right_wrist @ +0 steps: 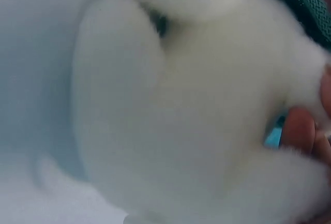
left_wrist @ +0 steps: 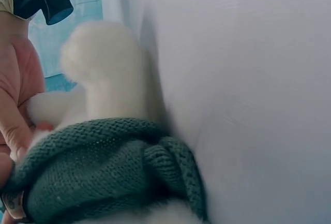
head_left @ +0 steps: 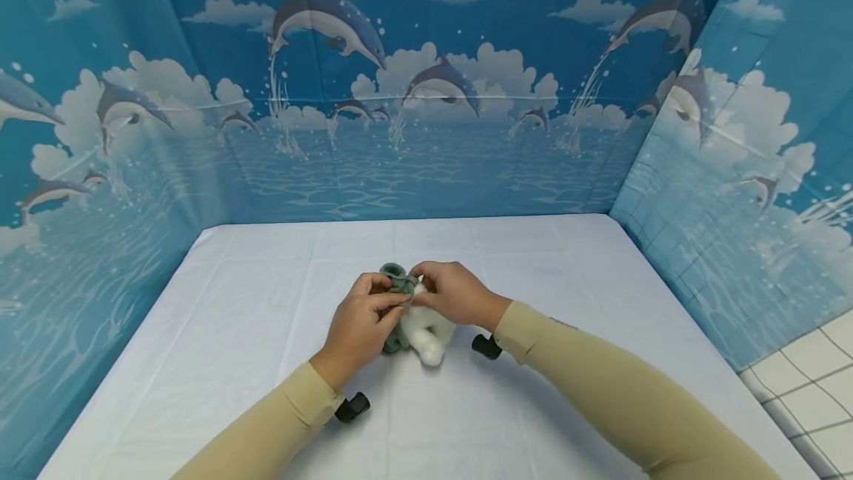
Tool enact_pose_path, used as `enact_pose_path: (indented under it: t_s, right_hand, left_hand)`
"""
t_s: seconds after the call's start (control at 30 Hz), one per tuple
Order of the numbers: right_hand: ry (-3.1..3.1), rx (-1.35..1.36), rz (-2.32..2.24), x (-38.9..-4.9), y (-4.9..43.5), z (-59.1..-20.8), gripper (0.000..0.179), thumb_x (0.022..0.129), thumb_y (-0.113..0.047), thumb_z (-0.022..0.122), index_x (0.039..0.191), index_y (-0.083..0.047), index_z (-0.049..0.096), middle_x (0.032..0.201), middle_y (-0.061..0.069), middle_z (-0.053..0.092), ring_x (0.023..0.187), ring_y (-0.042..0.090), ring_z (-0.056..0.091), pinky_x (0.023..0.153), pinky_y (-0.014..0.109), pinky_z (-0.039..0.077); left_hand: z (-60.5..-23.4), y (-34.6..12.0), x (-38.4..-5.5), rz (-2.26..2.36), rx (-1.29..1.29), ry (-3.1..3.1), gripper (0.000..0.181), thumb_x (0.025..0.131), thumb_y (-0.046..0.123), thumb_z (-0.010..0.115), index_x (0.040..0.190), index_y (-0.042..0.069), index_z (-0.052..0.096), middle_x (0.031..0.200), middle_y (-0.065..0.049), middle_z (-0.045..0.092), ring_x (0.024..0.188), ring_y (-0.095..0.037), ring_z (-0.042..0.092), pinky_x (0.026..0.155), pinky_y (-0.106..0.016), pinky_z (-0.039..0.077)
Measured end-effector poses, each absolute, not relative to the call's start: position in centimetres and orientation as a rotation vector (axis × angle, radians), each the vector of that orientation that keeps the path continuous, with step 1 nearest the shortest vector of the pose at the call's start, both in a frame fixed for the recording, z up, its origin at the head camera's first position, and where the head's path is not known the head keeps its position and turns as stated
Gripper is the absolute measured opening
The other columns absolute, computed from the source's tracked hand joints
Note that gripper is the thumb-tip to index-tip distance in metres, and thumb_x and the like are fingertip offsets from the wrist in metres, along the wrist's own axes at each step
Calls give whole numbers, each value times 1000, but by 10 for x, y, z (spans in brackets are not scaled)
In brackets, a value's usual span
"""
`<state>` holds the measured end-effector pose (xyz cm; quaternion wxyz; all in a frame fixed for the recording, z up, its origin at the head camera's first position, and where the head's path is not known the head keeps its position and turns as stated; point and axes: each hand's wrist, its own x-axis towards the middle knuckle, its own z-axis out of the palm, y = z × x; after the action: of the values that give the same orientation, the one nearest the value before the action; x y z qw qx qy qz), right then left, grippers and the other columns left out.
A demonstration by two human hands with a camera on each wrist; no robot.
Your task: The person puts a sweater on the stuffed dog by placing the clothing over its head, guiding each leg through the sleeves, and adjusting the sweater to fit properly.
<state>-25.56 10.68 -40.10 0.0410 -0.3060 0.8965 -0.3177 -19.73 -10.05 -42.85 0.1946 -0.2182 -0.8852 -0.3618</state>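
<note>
A white plush toy (head_left: 426, 335) lies on the table with a green knitted garment (head_left: 397, 284) around one end of it. My left hand (head_left: 360, 321) pinches the garment's upper edge between thumb and fingers. From the other side my right hand (head_left: 460, 293) grips an upper part of the toy, close to the knit. In the left wrist view the garment (left_wrist: 93, 167) looks bunched, with a stubby white limb (left_wrist: 106, 58) rising beyond it. Close up in the right wrist view are the toy's fluffy body (right_wrist: 207, 89) and the right fingertips (right_wrist: 299, 128). The exact pinch points are partly hidden.
A white cloth covers the table (head_left: 233, 317). Blue curtains (head_left: 426, 169) printed with dolphins stand along the back and both sides. A black camera mount sits at each wrist, the left (head_left: 352, 407) and the right (head_left: 486, 347). White tiles (head_left: 809, 376) show at lower right.
</note>
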Motion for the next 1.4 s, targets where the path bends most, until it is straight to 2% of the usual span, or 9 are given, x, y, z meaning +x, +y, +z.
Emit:
enact_pose_path:
  t_s: [0.13, 0.27, 0.4, 0.53, 0.73, 1.0, 1.13, 1.27, 1.4]
  right_hand:
    - [2815, -903, -976, -254, 102, -404, 29, 103, -14, 70, 130, -4, 66, 71, -3, 59, 55, 7, 45, 55, 23, 41]
    - [2804, -867, -974, -254, 100, -404, 36, 106, -15, 64, 140, -4, 61, 69, -3, 58, 52, 7, 43, 54, 22, 40]
    - [2702, -846, -946, -257, 105, -401, 52, 106, -16, 66, 155, -11, 51, 77, 0, 62, 59, 9, 47, 59, 25, 42]
    - [2632, -853, -917, -261, 108, -400, 64, 100, -14, 74, 158, -14, 48, 89, -2, 65, 76, 11, 56, 69, 29, 48]
    - [2705, -817, -964, -260, 106, -405, 49, 99, -11, 75, 145, -8, 60, 100, -1, 72, 84, 8, 64, 75, 29, 57]
    - [2840, -701, -997, -256, 97, -409, 22, 99, -11, 74, 120, -4, 72, 76, -1, 61, 63, 9, 49, 63, 26, 44]
    - [2878, -678, -1002, -255, 95, -410, 12, 101, -9, 70, 112, -4, 73, 75, -1, 62, 63, 10, 52, 62, 26, 46]
    - [2885, -714, -965, -256, 97, -410, 8, 101, -9, 71, 106, -4, 74, 76, 0, 67, 64, 8, 57, 60, 24, 50]
    - [2842, -780, -887, -258, 100, -408, 17, 99, -12, 75, 114, -5, 74, 80, -2, 69, 67, 7, 59, 62, 24, 51]
  left_hand:
    - [-432, -101, -198, -986, -616, -2482, 18, 94, 12, 81, 112, 11, 84, 127, -11, 61, 110, -22, 70, 85, -34, 62]
    - [-433, -101, -200, -946, -617, -2489, 20, 93, 13, 82, 113, 11, 84, 125, -10, 62, 107, -21, 71, 82, -34, 62]
    - [-433, -101, -202, -925, -599, -2519, 21, 94, 15, 81, 115, 12, 83, 125, -10, 63, 107, -22, 70, 80, -34, 62]
    - [-432, -100, -203, -923, -582, -2548, 21, 94, 16, 81, 115, 13, 83, 125, -9, 64, 104, -21, 69, 76, -32, 60]
    - [-431, -99, -203, -923, -587, -2572, 22, 95, 17, 81, 116, 14, 83, 128, -9, 64, 101, -20, 71, 74, -31, 59]
    - [-433, -98, -202, -910, -596, -2571, 20, 94, 18, 81, 114, 16, 84, 127, -10, 65, 112, -23, 70, 82, -38, 62]
    - [-435, -97, -201, -873, -606, -2581, 20, 94, 19, 81, 114, 17, 84, 124, -8, 67, 111, -24, 70, 84, -39, 63]
    - [-436, -99, -201, -869, -622, -2589, 20, 95, 18, 81, 114, 16, 84, 123, -8, 67, 112, -24, 71, 87, -39, 63]
    - [-435, -102, -203, -884, -633, -2601, 17, 94, 16, 81, 112, 16, 85, 122, -6, 68, 111, -24, 71, 90, -39, 62]
